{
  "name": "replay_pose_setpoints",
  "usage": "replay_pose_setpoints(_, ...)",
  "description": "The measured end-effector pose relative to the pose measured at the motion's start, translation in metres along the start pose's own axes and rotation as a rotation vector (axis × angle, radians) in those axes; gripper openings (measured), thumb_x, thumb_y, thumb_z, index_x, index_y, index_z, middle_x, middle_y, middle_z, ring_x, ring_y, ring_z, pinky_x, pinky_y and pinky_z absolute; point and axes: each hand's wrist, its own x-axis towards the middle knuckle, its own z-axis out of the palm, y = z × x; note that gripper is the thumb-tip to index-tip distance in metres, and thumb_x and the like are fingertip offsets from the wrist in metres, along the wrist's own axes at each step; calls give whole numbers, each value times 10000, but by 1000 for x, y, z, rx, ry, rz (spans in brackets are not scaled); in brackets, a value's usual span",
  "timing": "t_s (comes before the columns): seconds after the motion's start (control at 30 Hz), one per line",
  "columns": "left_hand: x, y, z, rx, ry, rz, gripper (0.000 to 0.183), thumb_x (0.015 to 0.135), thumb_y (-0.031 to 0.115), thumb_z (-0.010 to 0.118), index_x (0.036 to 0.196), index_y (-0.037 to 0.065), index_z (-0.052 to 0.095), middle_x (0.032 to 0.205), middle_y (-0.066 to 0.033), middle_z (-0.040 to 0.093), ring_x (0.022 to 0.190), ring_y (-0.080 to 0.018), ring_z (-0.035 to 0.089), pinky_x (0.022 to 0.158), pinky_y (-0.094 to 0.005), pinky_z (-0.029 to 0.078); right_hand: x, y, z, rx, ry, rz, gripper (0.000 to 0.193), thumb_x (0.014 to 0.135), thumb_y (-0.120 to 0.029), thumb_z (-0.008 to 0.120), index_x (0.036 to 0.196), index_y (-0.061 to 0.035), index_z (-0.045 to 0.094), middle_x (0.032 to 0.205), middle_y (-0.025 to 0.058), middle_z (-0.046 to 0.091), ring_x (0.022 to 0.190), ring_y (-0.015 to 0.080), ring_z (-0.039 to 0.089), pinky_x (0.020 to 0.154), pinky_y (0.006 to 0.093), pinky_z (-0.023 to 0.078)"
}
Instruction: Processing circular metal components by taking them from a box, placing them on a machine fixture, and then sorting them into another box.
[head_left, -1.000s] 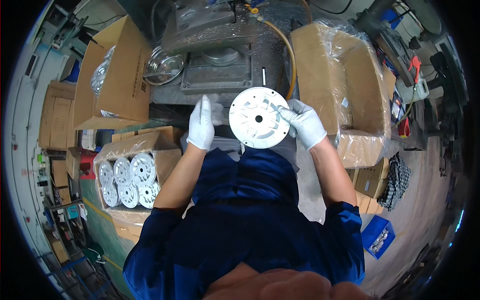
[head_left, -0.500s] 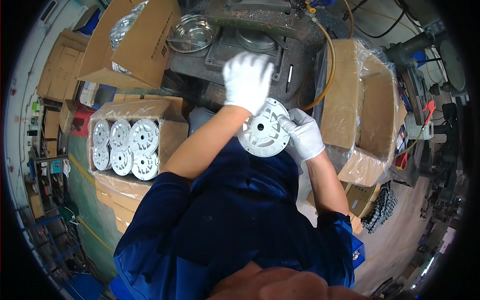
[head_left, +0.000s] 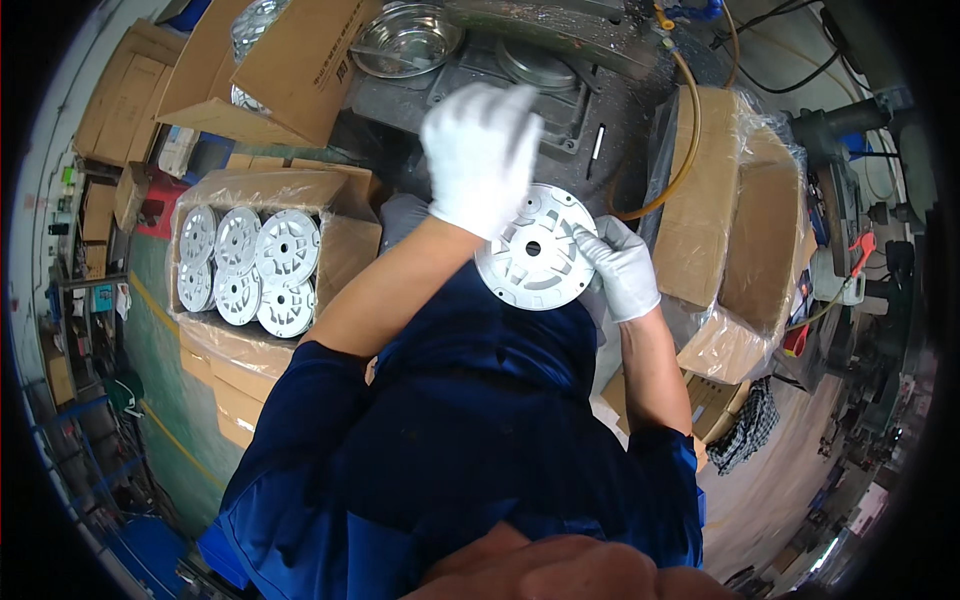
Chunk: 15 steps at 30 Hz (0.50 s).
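A round silvery-white metal disc [head_left: 546, 284] with cut-out slots and a dark centre hole is held in front of my body, its face turned up. My right hand [head_left: 622, 272], in a white glove, grips its right edge, thumb on top and the other fingers partly hidden beneath. Over the disc's upper left edge is my left hand [head_left: 475, 160], also gloved. Motion smears its fingers, so whether they hold anything does not show. To the left, an open carton [head_left: 345, 225] lined with plastic contains similar discs [head_left: 287, 247] in overlapping rows.
Beyond my hands stands a grimy metal machine bed [head_left: 390, 105] bearing a round metal block [head_left: 536, 66], a shiny steel bowl [head_left: 408, 45] and a white marker [head_left: 598, 142]. A tilted carton [head_left: 300, 75] is at upper left. On the right are a plastic-lined carton [head_left: 690, 200] and a yellow hose [head_left: 690, 150].
My left hand has shifted slightly left and its fingers look more stretched. My right hand still grips the disc. The view has shifted a little, moving the machine bed in the picture.
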Motion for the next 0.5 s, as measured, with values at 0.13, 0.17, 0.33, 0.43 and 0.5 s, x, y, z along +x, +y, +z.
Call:
replay_pose_setpoints(0.13,-4,30,26,85,67,275,320,868,274,660,1168,163,648,1111,-33,612,1161,-269,521,1048,-482,350,-1,-1,7,7,-61,4,118,955,-165,691,892,-67,671,687,-34,603,499,34,418,437,219,292)
replay_pose_setpoints(0.17,-1,27,31,108,17,267,318,866,276,659,1164,165,650,1110,-34,613,1160,-267,522,1045,-480,351,0,-1,8,28,-15,10,113,955,-164,689,894,-70,674,686,-38,602,499,31,416,440,215,295)
replay_pose_setpoints(0.33,29,-24,32,249,44,225,276,872,254,640,1121,141,673,1007,-57,661,1054,-274,600,923,-460,421,-10,-1,-7,-29,-15,19,118,945,-152,696,936,-38,668,739,-6,639,550,38,486,487,203,352)
replay_pose_setpoints(0.43,25,-44,14,217,96,171,261,886,220,642,1122,117,684,1003,-75,674,1031,-291,613,901,-443,438,-17,-2,-15,130,-29,16,74,937,-120,704,928,-53,675,731,-8,653,518,35,473,463,202,334)
replay_pose_setpoints(0.5,17,-45,4,230,148,145,272,901,204,654,1157,117,685,1049,-82,669,1063,-293,603,932,-437,426,-17,-4,-16,185,-42,11,61,934,-95,700,933,-42,669,760,5,664,567,46,520,498,205,380)
